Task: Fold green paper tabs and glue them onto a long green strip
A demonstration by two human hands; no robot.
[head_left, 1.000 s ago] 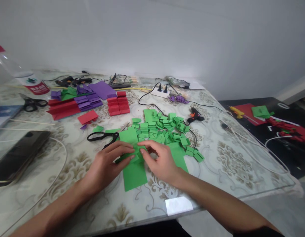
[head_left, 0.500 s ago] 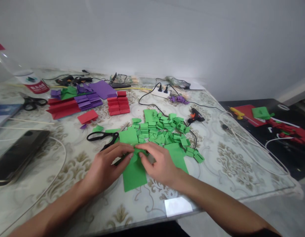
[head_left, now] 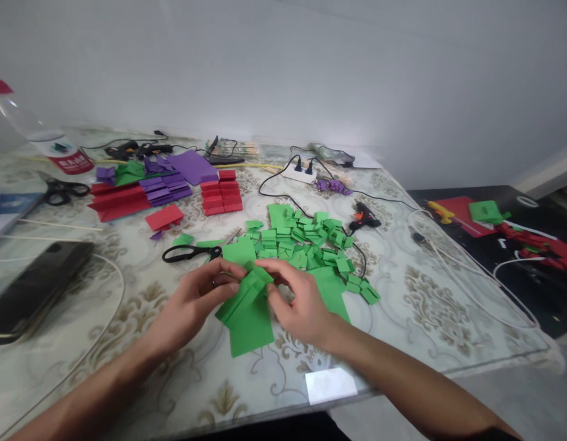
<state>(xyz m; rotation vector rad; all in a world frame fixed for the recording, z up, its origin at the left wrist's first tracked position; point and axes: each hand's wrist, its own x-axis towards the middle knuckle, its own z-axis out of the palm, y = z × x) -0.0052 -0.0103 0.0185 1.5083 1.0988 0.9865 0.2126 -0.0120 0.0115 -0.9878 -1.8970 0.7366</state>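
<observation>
Between my two hands is a folded green paper strip point(head_left: 247, 293), tilted, with crease lines across it. My left hand point(head_left: 203, 291) pinches its left edge, and my right hand point(head_left: 295, 297) grips its upper right end between thumb and fingers. Under it lies a flat green paper sheet point(head_left: 253, 335). Black-handled scissors point(head_left: 191, 252) rest just beyond my left hand, partly hidden by it. A heap of small folded green paper pieces point(head_left: 306, 242) spreads behind my right hand, with another green sheet point(head_left: 329, 291) in front of the heap.
Folded red paper point(head_left: 220, 193) and purple paper point(head_left: 191, 166) lie at the back left. A phone point(head_left: 38, 285) and a bottle point(head_left: 58, 147) stand on the left side. A black glue gun point(head_left: 364, 215) and a power strip point(head_left: 299, 173) with cords are behind the heap.
The folded green strip has come into view between my hands, tilted up. My right hand has shifted slightly right, and my left hand's fingers have moved a little left.
</observation>
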